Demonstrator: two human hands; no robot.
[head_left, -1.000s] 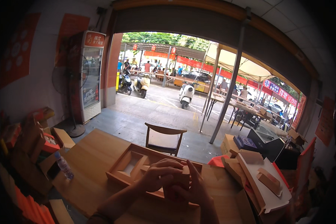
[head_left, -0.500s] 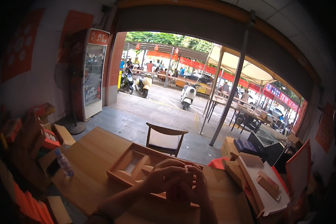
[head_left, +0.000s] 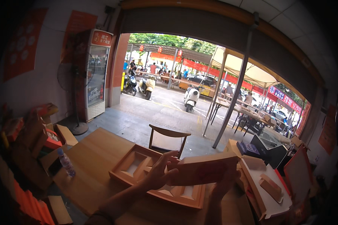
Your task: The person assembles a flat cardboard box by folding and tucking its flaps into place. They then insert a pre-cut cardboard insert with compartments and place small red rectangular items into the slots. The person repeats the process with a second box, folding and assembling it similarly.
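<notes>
A long, narrow cardboard box [head_left: 203, 169] with a reddish mark on its side is held up over the table, tilted. My right hand [head_left: 224, 183] grips it at its right end, in shadow. My left hand [head_left: 158, 173] is at the box's left end, its fingers spread and holding nothing; whether the fingertips touch the box I cannot tell. Below both hands lies a shallow brown box [head_left: 121, 173] with folded compartments and pale bottoms, partly hidden by my left arm and the held box.
The wooden table [head_left: 90, 157] carries a water bottle [head_left: 67, 163] at its left. A wooden chair [head_left: 169, 132] stands beyond it. Cardboard pieces and a white-lined box lid [head_left: 257, 176] are stacked at right. Orange and brown boxes [head_left: 50, 138] crowd the left, near a fan and drinks fridge [head_left: 95, 75].
The hands, together half a second ago, have come apart. The long cardboard box now shows stretched out to the right in my right hand, and my left hand has opened.
</notes>
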